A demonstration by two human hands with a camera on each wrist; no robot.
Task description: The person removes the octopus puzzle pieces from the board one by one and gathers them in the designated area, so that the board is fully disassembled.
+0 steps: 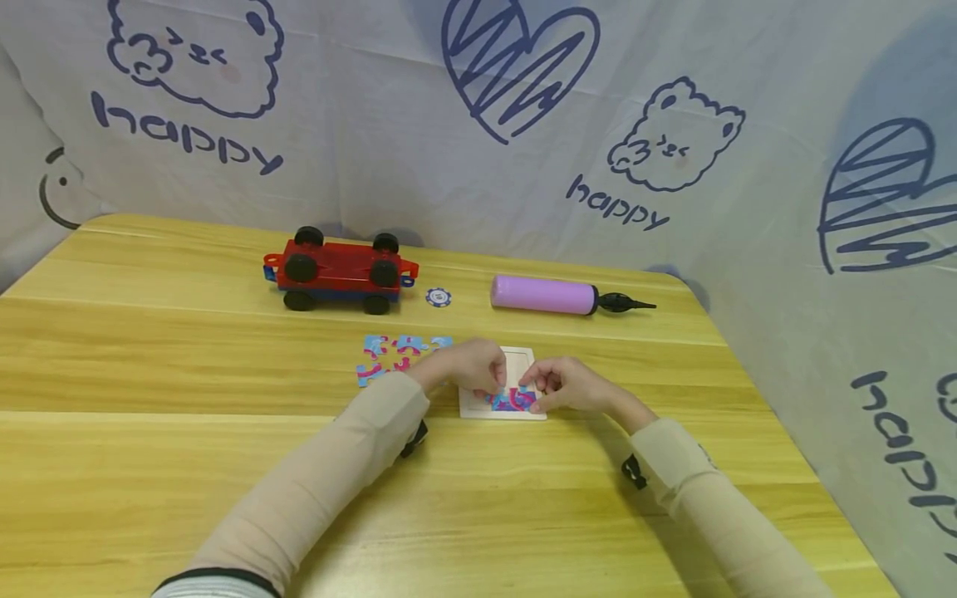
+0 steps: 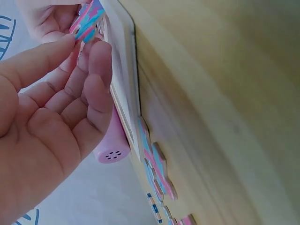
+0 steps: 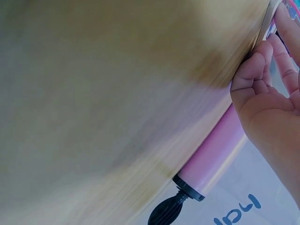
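A white puzzle tray (image 1: 519, 360) lies flat on the wooden table, with pink and blue pieces (image 1: 512, 401) set in its near part. My left hand (image 1: 489, 384) reaches over the tray's left side. In the left wrist view, my left hand (image 2: 82, 42) pinches a pink and blue puzzle piece (image 2: 89, 21) between thumb and fingers just above the tray (image 2: 123, 70). My right hand (image 1: 537, 390) is at the tray's right side. The right wrist view shows its fingers (image 3: 255, 70) loosely bent, with the tips against the tray edge (image 3: 267, 23). Several loose pieces (image 1: 396, 350) lie left of the tray.
A red toy car (image 1: 340, 270) with black wheels stands at the back of the table. A small blue and white chip (image 1: 438, 296) lies beside it. A pink hand pump (image 1: 544, 294) with a black nozzle lies behind the tray. A printed cloth hangs behind and to the right.
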